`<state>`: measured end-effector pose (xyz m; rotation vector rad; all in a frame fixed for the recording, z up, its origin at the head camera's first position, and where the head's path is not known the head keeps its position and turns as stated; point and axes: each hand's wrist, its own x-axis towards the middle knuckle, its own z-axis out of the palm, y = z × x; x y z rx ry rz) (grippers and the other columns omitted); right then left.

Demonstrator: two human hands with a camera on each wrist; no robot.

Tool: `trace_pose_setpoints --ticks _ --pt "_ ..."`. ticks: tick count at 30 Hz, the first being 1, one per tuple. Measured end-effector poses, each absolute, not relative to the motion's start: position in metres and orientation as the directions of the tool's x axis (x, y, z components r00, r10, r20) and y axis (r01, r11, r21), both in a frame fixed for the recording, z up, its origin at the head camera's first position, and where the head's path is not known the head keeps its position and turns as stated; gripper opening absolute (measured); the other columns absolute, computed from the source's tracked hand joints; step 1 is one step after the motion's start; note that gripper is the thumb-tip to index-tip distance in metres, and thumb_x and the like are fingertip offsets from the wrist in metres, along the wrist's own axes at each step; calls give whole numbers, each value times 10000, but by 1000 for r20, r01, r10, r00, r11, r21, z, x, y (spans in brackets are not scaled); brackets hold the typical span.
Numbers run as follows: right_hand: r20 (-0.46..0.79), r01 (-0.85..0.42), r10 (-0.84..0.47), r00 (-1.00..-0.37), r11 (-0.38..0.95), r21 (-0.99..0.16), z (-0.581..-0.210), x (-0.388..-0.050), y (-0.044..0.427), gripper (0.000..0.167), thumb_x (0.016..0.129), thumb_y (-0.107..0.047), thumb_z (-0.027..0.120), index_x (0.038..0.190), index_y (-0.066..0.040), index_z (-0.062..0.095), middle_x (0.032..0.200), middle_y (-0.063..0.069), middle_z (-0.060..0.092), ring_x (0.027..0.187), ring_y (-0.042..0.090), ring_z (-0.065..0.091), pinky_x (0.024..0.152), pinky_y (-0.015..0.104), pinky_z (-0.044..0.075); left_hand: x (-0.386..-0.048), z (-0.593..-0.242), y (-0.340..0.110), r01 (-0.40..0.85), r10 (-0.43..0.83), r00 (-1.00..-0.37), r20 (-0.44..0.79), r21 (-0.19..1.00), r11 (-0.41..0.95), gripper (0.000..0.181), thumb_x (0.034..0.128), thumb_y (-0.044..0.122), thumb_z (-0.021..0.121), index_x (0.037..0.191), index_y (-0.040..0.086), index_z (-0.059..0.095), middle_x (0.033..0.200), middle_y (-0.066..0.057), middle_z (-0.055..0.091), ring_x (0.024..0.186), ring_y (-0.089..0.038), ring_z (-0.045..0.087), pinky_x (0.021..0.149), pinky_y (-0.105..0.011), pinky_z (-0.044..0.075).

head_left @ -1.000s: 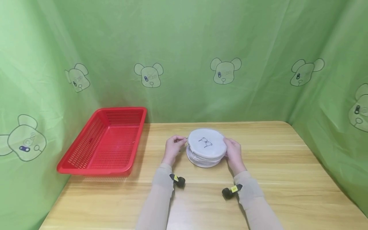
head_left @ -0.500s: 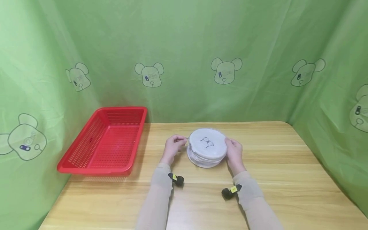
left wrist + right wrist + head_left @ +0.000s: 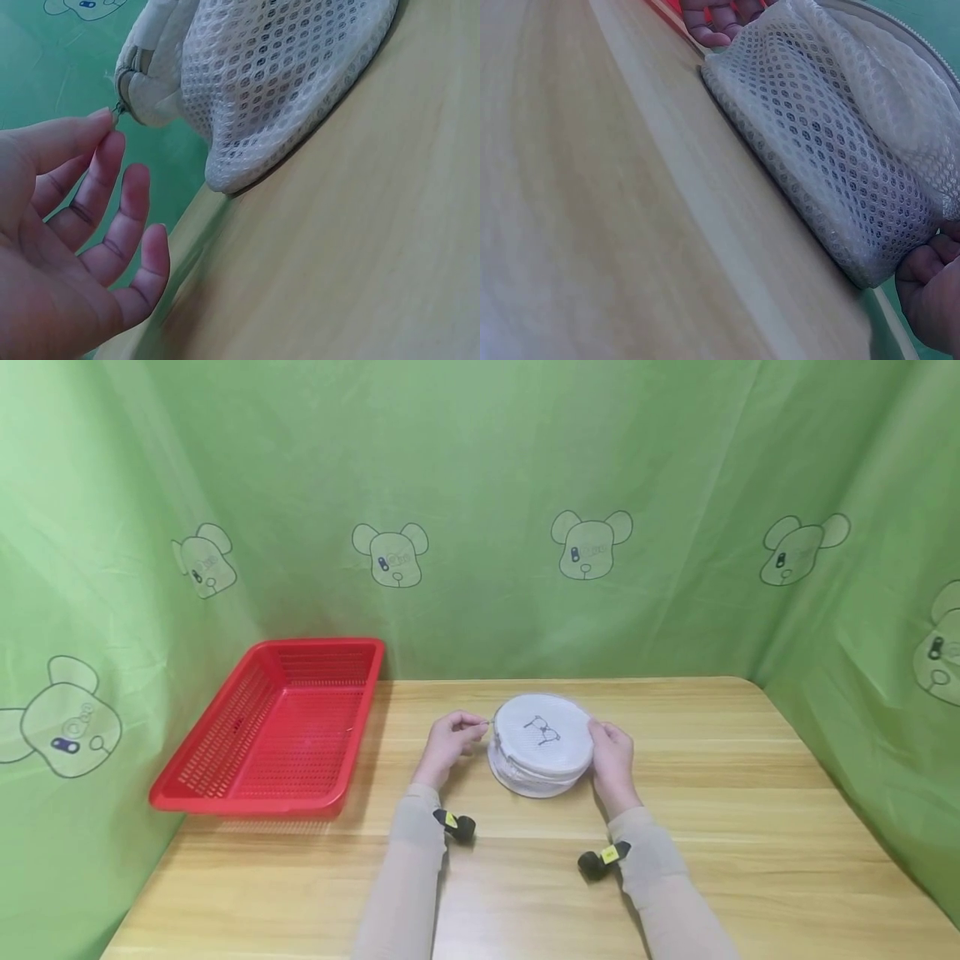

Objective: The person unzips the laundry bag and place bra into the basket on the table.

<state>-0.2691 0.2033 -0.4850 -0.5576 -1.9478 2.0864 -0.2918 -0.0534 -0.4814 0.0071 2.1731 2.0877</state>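
Observation:
A round white mesh laundry bag [image 3: 551,756] stands on the table, its flat top marked with a dark line drawing. At its left, my left hand [image 3: 447,747] pinches the small zipper pull [image 3: 117,112] between thumb and index finger; the other fingers are spread and loosely bent. On the opposite side my right hand [image 3: 613,762] grips the bag's upper right edge, thumb on top. In the right wrist view, that hand [image 3: 936,292] holds the mesh side, and some of its fingers are out of sight. The mesh wall sags in folds below the zipped rim.
A red perforated plastic basket [image 3: 343,777] sits at the table's left side, apart from the hands. Green curtains [image 3: 480,610] with bear-head prints hang behind and on both sides. Light wood-grain tabletop [image 3: 750,827] extends to the right and in front.
The bag has shifted very slightly to the right and turned a little. Both hands keep their hold; the left wrist has swung a little to the left.

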Motion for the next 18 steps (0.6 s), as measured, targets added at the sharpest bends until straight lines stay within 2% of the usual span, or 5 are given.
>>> trace_pose_setpoints --ticks 6,11,14,18 --pt "-124 90 430 -895 -99 -991 -484 -269 203 205 981 -219 549 937 -25 597 716 -83 588 669 33 576 634 146 541 -291 -480 -56 -74 125 -989 -78 996 40 232 859 177 719 1053 59 672 911 26 656 884 -217 629 813 -406 556" --pt "-133 97 434 -891 -103 -990 -484 -269 203 191 981 -224 543 953 -46 607 752 -72 601 694 38 588 655 146 547 -290 -479 -57 -75 139 -987 -81 996 50 273 853 190 730 1082 54 669 929 18 666 953 -304 638 859 -470 548" --pt "-136 102 432 -892 -101 -990 -485 -269 204 201 984 -229 538 985 -41 609 763 -75 603 706 39 592 667 147 548 -290 -478 -58 -71 155 -985 -77 997 42 295 861 176 722 1109 30 659 953 11 670 983 -313 634 902 -530 525" --pt "-136 99 431 -892 -107 -989 -485 -268 203 201 984 -222 539 985 -31 604 744 -84 599 694 34 588 659 146 546 -290 -480 -59 -64 166 -984 -70 997 44 269 866 161 712 1094 29 661 974 5 672 928 -228 635 889 -506 535"
